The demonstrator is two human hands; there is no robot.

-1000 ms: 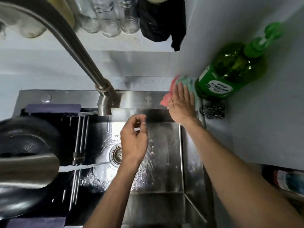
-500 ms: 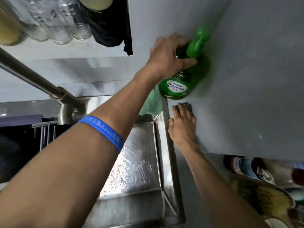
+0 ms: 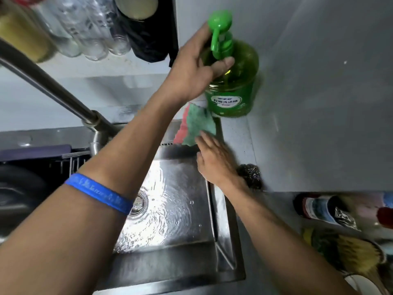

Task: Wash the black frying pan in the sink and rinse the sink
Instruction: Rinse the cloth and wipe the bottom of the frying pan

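My left hand (image 3: 191, 69) grips the neck of a green dish-soap pump bottle (image 3: 234, 90) standing in the counter corner, thumb curled under the pump head. My right hand (image 3: 214, 162) lies flat over the sink's right rim, its fingertips touching a green and pink cleaning cloth (image 3: 200, 124) at the sink's back right corner. The steel sink (image 3: 170, 265) holds rippling water around the drain (image 3: 139, 206). The black frying pan (image 3: 19, 188) is a dark shape at the far left, mostly out of view.
A steel-wool scrubber (image 3: 251, 176) sits on the grey counter right of my right wrist. The faucet (image 3: 53, 88) slants across the upper left. Glasses (image 3: 93, 33) hang above. Bottles (image 3: 323, 209) and a brush lie at the lower right.
My left hand left the sink and took hold of the soap bottle. My right hand slid from the cloth to the steel wool and back to the cloth.
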